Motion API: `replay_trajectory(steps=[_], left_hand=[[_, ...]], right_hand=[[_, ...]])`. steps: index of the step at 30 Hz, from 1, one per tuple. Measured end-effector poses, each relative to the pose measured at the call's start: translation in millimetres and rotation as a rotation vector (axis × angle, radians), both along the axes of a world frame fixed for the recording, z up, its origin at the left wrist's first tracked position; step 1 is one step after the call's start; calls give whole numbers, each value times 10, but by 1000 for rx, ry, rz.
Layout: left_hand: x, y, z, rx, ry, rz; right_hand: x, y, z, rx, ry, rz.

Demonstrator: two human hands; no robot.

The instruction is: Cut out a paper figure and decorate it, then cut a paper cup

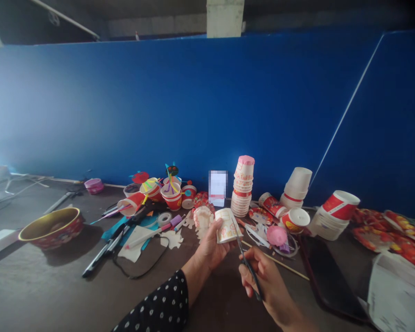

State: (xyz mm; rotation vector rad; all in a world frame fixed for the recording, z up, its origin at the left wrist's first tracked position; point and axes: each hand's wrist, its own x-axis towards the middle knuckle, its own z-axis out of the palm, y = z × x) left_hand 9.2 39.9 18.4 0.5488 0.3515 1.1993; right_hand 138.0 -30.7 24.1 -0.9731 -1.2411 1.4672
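Over the front middle of the table, my left hand (212, 249) grips a white paper cup (226, 226) with writing drawn on its side, thumb on the near wall and fingers beneath. My right hand (264, 279) is closed around the handles of a dark pair of scissors (246, 262). The blades point up and away from me, with their tips at the cup's right edge. Whether the blades have cut into the paper is hard to tell. Behind the cup stands a tall stack of paper cups (242, 205) with a pink top.
To the left are a gold-rimmed bowl (51, 246), pens (105, 253), a tape roll (165, 218) and cups with coloured strips (172, 196). On the right lie a wooden stick (290, 267), a dark phone-like slab (334, 281), more cups (335, 214) and red wrappers (373, 230). A blue partition (180, 101) closes the back.
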Motion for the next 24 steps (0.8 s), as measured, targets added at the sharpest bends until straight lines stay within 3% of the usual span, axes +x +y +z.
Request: replay_trajectory(steps=[24], left_hand=[[-7, -3, 14, -12, -1, -16]], right_hand=[[6, -33, 54, 5, -11, 10]])
